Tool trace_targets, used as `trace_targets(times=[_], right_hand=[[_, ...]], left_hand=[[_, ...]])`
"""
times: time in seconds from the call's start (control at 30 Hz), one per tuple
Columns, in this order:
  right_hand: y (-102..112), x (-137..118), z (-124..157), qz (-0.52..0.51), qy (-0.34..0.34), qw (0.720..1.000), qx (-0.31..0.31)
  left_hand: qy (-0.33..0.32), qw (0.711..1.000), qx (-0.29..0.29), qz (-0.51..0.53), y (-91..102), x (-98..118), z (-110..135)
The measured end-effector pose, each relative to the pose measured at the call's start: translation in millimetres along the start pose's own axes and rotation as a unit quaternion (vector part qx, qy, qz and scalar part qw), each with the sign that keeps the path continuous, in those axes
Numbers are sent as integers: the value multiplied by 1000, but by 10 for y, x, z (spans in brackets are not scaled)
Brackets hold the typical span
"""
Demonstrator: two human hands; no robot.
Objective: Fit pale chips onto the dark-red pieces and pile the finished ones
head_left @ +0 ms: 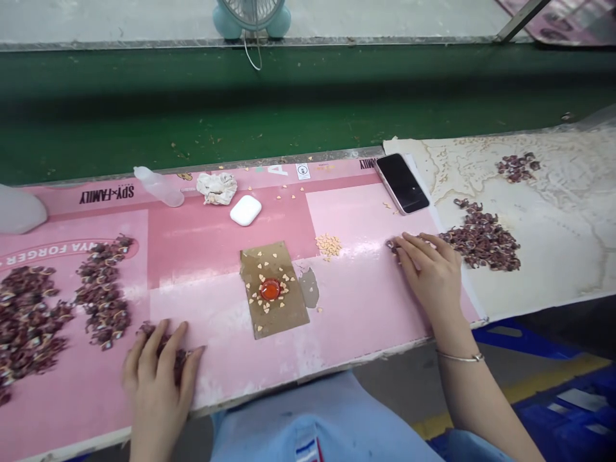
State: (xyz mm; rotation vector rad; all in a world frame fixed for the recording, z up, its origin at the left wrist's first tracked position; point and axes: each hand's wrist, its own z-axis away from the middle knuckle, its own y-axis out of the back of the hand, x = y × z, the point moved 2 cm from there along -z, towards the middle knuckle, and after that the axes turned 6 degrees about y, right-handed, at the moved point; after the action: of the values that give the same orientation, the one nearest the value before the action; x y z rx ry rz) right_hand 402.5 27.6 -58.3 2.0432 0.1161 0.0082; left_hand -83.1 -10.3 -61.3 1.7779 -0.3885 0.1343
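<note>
I'm watching through the head camera, and the two hands are well apart on the pink-covered bench (356, 308). Left hand (161, 378): palm down, fingers spread over a small cluster of maroon pieces (181, 360), with a bigger maroon heap (31, 321) and a narrower strip of pieces (103, 289) off to its left. Right hand (433, 269): fingers stretched out, a maroon piece (391, 244) right at the tips; I can't tell whether it's pinched. Just past that hand lies another maroon pile (488, 240). Containers, now: between the hands, a small round red dish (270, 290) sits on a brown card (291, 317), glossy orange-red inside, pale heart-shaped bits (266, 308) scattered around it. More of those make a loose heap (328, 244) beside the card. Farther back, a translucent bottle (161, 187) lies tipped over, contents unclear to me; a white earbud case (245, 210) is closed; and a whitish container (19, 210) pokes in at the left edge, its inside hidden.
</note>
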Motion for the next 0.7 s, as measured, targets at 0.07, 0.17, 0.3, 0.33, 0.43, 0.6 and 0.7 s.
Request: trace_targets(times=[0.07, 0.17, 0.3, 0.33, 0.43, 0.6, 0.7], right_hand=[[-3, -76, -69, -17, 2, 1000, 20], [-41, -348, -220, -102, 62, 993, 5], [-146, -641, -428, -137, 118, 983, -28], [-171, -663, -468, -137, 122, 983, -29], [-206, -651, -518, -151, 139, 978, -38], [-75, -609, -361, -196, 111, 971, -81], [11, -604, -255, -210, 65, 970, -100]], left_hand=[[-1, 1000, 16, 14, 17, 6, -45], [-8, 999, 31, 27, 60, 34, -123], [4, 998, 56, -11, 108, 92, -163], [15, 998, 63, -24, 119, 94, -155], [32, 997, 64, -32, 153, 63, -102], [45, 998, -29, 41, 203, -40, -30], [66, 991, -86, 75, 207, -99, -28]])
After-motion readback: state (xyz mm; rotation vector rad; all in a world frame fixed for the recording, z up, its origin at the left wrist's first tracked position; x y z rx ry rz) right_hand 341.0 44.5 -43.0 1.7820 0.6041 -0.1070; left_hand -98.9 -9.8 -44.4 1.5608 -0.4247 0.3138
